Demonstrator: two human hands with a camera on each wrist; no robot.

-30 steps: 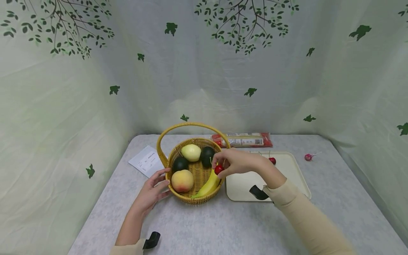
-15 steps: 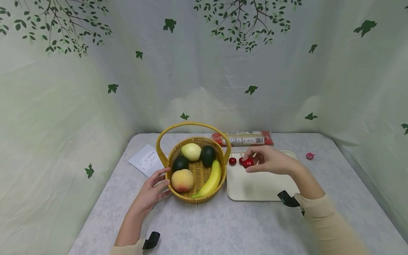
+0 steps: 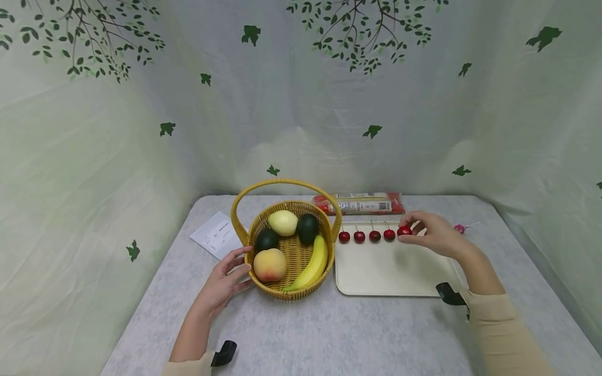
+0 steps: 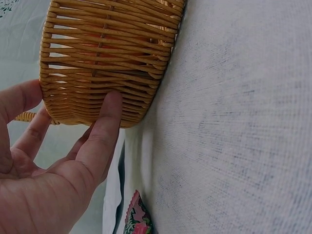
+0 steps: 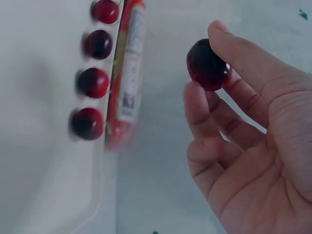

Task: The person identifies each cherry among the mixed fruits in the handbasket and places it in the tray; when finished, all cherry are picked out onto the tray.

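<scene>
Between thumb and fingers, my right hand [image 3: 430, 233] pinches a dark red cherry [image 3: 404, 231] above the far right part of a cream tray [image 3: 395, 277]. The right wrist view shows this cherry [image 5: 208, 66] held off the tray surface. Several other cherries [image 3: 359, 237] with stems lie in a row along the tray's far edge. My left hand [image 3: 228, 282] touches the left side of a yellow wicker basket [image 3: 292, 295], its fingers fairly straight against the weave [image 4: 107, 53]. Inside the basket are a peach [image 3: 270, 265], a banana [image 3: 310, 266], a pale yellow fruit [image 3: 283, 223] and two dark green fruits [image 3: 308, 228].
Behind the tray lies a long red-and-clear package [image 3: 359, 203]. A white printed paper [image 3: 217, 235] is left of the basket. A small pink wrapped item [image 3: 460, 228] sits beyond my right hand. The basket's tall handle [image 3: 282, 181] arches over it.
My right hand has carried the cherry rightward, from over the basket to the tray's right part, uncovering the row of cherries. My left hand has stayed at the basket.
</scene>
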